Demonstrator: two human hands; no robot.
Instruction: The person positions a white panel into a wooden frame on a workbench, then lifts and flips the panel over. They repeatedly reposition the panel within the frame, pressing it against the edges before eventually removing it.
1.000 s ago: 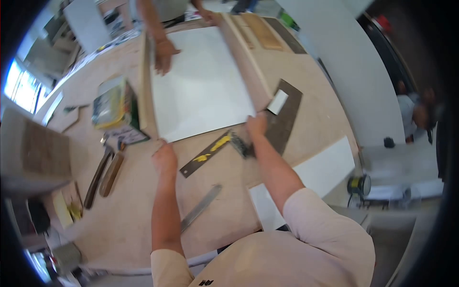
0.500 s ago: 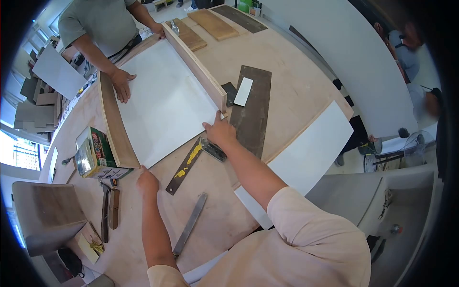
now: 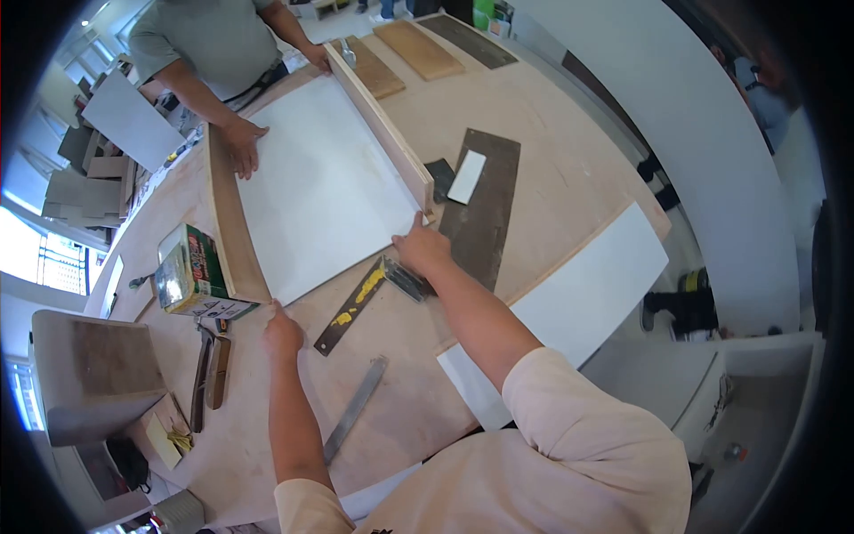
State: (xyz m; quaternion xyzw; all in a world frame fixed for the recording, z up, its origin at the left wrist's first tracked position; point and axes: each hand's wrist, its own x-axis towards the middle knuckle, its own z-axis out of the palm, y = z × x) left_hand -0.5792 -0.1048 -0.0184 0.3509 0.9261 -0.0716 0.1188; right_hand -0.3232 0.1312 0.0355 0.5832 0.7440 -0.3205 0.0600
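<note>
A white panel (image 3: 325, 191) lies between two upright wooden side boards, the left one (image 3: 233, 222) and the right one (image 3: 382, 133). My left hand (image 3: 283, 334) touches the near end of the left board at the panel's corner, its fingers mostly together. At the panel's near right corner, my right hand (image 3: 422, 247) touches the edge beside the right board's end, index finger extended. A co-worker's hand (image 3: 243, 142) presses flat by the left board, and the other co-worker's hand (image 3: 316, 57) rests on the far end of the right board.
A yellow-smeared metal strip (image 3: 350, 307), a steel ruler (image 3: 356, 408) and a dark board (image 3: 485, 214) with a white piece (image 3: 467, 177) lie on the table (image 3: 569, 169). A metal can (image 3: 197, 276) stands left of the left board; a white sheet (image 3: 587, 294) lies right.
The view has shifted, so the table and panel appear slightly further right. Both my hands stay at the panel's near corners, and the co-worker's hands keep their places.
</note>
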